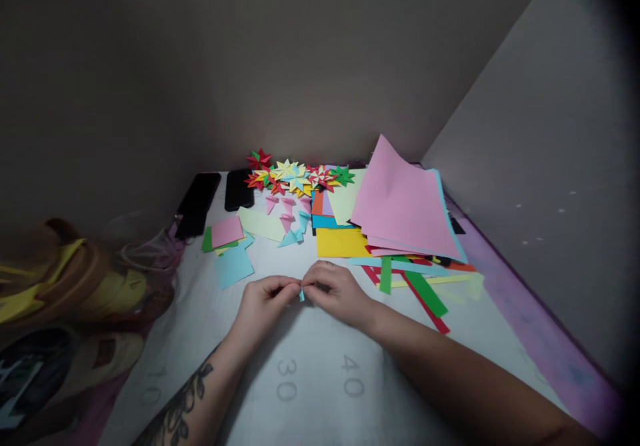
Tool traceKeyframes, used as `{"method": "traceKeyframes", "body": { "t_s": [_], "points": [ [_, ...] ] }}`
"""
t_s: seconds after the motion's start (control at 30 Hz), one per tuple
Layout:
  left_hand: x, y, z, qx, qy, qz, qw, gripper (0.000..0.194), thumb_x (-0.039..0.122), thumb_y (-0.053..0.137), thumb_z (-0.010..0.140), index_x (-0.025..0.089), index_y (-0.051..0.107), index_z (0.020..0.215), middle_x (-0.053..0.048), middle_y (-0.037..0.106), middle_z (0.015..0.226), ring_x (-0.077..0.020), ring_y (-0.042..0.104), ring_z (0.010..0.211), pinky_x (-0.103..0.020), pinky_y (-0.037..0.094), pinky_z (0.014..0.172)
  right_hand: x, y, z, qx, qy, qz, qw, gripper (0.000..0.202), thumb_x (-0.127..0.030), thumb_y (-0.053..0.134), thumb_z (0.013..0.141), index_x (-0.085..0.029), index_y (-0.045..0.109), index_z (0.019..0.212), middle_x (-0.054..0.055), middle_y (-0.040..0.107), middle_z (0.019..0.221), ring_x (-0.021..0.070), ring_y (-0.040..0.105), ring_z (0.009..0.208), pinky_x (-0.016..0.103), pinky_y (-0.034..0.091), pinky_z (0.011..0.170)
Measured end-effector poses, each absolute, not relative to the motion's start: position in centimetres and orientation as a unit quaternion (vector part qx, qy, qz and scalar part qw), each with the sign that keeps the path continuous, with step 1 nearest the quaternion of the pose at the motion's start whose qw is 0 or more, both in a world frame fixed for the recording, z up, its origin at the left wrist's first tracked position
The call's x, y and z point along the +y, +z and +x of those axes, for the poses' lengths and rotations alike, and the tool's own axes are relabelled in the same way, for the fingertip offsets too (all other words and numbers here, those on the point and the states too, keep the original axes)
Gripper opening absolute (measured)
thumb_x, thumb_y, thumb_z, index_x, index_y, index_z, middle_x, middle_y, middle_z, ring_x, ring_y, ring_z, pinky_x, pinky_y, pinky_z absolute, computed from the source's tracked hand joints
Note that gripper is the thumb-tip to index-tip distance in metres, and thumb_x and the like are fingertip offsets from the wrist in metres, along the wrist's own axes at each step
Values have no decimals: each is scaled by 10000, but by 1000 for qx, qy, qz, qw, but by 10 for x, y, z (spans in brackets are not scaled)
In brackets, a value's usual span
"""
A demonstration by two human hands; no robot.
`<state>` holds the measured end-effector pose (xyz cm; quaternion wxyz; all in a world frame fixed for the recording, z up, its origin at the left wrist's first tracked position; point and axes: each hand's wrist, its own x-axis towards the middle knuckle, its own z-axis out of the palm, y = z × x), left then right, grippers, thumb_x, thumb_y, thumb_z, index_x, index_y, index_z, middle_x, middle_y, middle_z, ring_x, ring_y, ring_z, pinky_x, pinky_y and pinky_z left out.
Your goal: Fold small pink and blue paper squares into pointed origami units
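Observation:
My left hand [273, 298] and my right hand [333, 289] meet over the middle of the white mat [320, 379]. Both pinch a small folded piece of light blue paper [302, 295], mostly hidden by the fingers. Just beyond the hands lie folded light blue paper pieces [291, 237] and folded pink paper pieces [287, 222]. To the left are loose paper squares, a light blue square [234, 266] and a pink square [227, 231] among them. Behind them sits a cluster of folded paper stars [295, 176] in several colours.
Large pink sheets [400, 199] lie piled at the right, with a yellow sheet [343, 243] beside them. Cut paper strips [425, 293] are scattered in front. Two dark phone-like objects [240, 189] rest at the back left. A yellow-brown object [85, 279] stands beyond the left edge.

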<state>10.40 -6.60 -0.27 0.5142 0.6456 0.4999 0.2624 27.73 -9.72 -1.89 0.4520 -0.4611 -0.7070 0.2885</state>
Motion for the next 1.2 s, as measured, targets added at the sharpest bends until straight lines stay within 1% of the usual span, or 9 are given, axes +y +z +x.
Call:
{"method": "traceKeyframes", "body": {
  "t_s": [0.1,0.27,0.5,0.7,0.83,0.93,1.0,1.1,1.2],
  "points": [
    [-66,-2,103,490,251,655,517,190,330,619,731,184,739,742,-31,736,743,-188,657,722,-257,500,662,-97,-20,278,-726,272,-447,446,124,-126,541,774,-210,623,733,18,607,714,150,553,703,279,436,682],
    [-64,0,103,472,229,653,546,218,344,609,726,178,738,787,-39,733,737,-174,643,678,-250,489,626,-97,-21,277,-721,262,-461,446,133,-106,529,747,-210,591,693,9,574,672,151,531,680,277,423,659],
    [-63,0,101,473,232,652,545,206,350,628,710,179,737,750,-33,731,716,-173,640,668,-254,485,630,-99,-18,277,-719,287,-449,446,134,-120,520,773,-208,607,724,15,590,710,151,548,708,276,434,673],
    [-63,0,100,473,217,667,534,203,341,624,724,174,739,736,-38,738,726,-178,645,674,-249,480,622,-99,-21,276,-742,256,-442,434,115,-138,525,784,-205,589,715,20,577,717,154,532,708,281,424,673],
    [-62,0,99,452,219,671,546,202,331,626,729,178,737,801,-45,744,787,-197,660,735,-275,504,669,-99,-21,277,-726,277,-458,432,126,-113,527,763,-208,588,708,10,566,705,146,532,693,264,420,644],
    [-61,0,98,427,229,675,556,208,282,657,707,185,727,877,-48,744,863,-202,668,787,-281,519,705,-99,-19,278,-706,305,-468,436,145,-87,518,746,-202,587,691,4,559,697,136,534,680,248,417,626],
    [-62,0,97,428,245,692,527,198,257,655,717,193,722,892,-42,743,858,-190,670,767,-271,521,690,-99,-18,278,-695,318,-472,439,148,-84,514,743,-199,589,688,4,559,701,133,535,678,243,418,616],
    [-65,-2,95,422,276,742,442,158,252,627,765,211,720,886,-27,741,826,-166,667,722,-250,513,666,-98,-16,278,-679,334,-477,447,145,-90,513,745,-200,588,685,3,557,700,132,531,671,239,415,602],
    [-68,-5,93,389,302,791,364,142,233,612,794,218,718,887,-29,743,846,-158,672,739,-236,506,685,-98,-14,277,-659,359,-478,456,134,-101,519,751,-197,587,688,0,557,702,131,530,679,238,415,609]
  ]
}}
